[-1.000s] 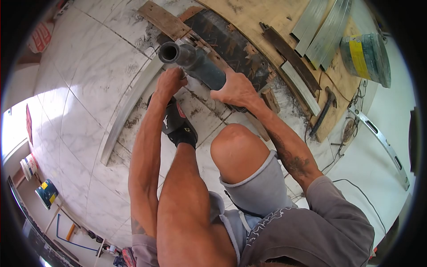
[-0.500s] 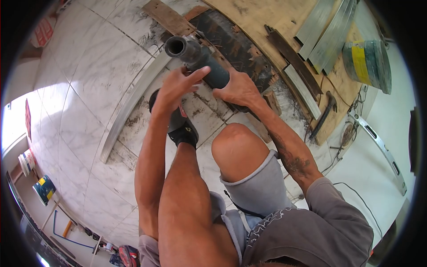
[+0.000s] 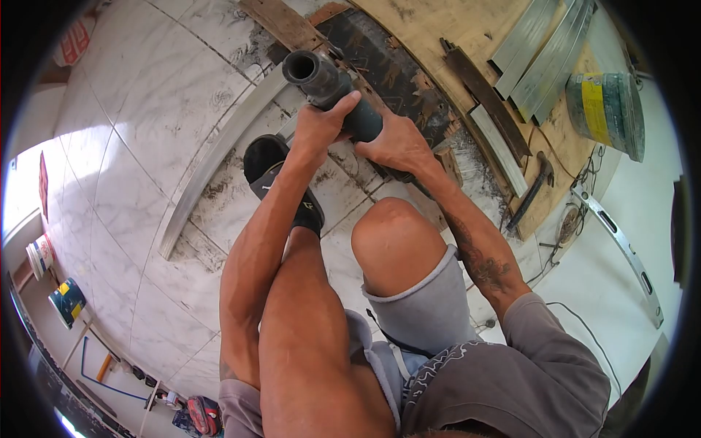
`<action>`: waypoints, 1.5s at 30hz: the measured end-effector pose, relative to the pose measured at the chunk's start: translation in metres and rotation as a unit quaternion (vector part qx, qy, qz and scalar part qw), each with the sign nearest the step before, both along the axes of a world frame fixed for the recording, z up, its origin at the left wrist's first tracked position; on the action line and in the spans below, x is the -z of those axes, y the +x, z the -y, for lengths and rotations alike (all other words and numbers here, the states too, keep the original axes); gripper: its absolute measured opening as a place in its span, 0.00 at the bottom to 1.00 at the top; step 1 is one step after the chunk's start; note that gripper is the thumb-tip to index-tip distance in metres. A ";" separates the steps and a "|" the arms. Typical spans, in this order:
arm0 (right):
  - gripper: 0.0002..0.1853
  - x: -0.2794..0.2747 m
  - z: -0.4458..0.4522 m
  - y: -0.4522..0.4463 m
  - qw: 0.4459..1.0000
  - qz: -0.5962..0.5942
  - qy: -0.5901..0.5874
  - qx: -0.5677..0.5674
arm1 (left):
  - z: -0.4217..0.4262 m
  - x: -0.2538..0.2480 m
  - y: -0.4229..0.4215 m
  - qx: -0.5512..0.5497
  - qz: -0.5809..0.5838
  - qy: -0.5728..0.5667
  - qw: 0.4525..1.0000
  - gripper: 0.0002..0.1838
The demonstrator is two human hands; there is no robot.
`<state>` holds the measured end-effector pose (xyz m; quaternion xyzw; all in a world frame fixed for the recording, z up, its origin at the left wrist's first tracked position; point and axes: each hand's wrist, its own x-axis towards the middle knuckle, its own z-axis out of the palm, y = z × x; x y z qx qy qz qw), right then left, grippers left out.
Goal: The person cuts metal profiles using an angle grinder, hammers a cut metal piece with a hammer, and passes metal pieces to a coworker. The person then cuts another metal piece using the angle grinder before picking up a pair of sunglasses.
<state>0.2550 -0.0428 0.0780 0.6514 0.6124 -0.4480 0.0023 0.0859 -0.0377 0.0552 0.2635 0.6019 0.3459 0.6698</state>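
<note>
Both of my hands grip a dark green, tube-shaped power tool (image 3: 364,123) with a round black opening at its upper left end. My left hand (image 3: 319,131) wraps around its middle, thumb on top. Farther back on the body, my right hand (image 3: 398,143) holds it from the right side. The tool's underside and lower parts are hidden. Beneath it runs a long pale metal profile (image 3: 212,157) on the tiled floor, beside my foot in a black sandal (image 3: 266,158).
A wooden board (image 3: 281,23) and a dark, worn panel (image 3: 380,55) lie ahead. On plywood (image 3: 431,18) at the right are metal strips (image 3: 551,62), a hammer (image 3: 533,191) and a green bucket (image 3: 604,113). A spirit level (image 3: 621,248) lies farther right, near cables.
My left hand has moved up from below the tool's front end and closed around its body. The tool has shifted slightly to the right in view.
</note>
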 end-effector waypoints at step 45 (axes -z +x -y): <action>0.38 0.007 0.005 0.006 1.000 0.000 -0.008 0.000 | 0.003 0.005 0.009 -0.001 -0.029 0.013 0.999 0.26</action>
